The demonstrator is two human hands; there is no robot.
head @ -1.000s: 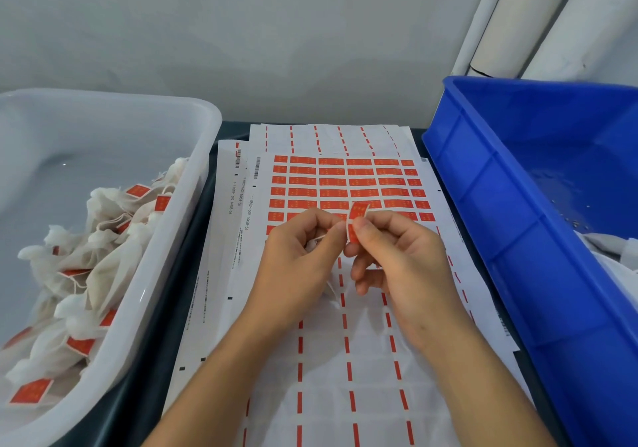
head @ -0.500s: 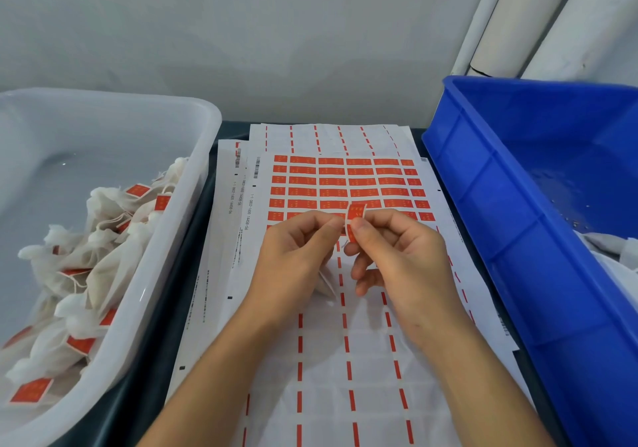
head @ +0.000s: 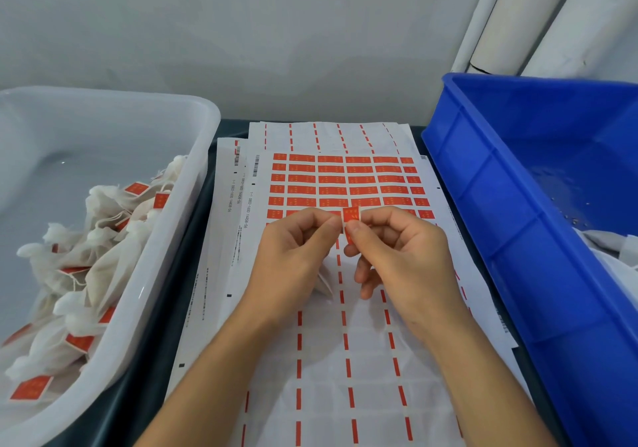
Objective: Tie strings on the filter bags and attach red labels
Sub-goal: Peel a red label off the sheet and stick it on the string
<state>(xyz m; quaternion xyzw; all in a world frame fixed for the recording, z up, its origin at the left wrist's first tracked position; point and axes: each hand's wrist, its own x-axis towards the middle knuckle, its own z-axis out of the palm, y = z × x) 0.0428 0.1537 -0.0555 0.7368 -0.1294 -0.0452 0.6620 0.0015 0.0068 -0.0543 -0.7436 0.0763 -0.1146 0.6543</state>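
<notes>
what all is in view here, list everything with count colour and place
red label: one, red, pinched between both hands above the sheets
label sheets: a stack, white with red labels, centre of the table
filter bags: many, white with red labels, in the white bin
white bin: one, white, left
blue bin: one, blue, right, something white in its corner
pipes: several, white, top right against the wall
left hand: one, fingertips at the label
right hand: one, pinches the label
</notes>
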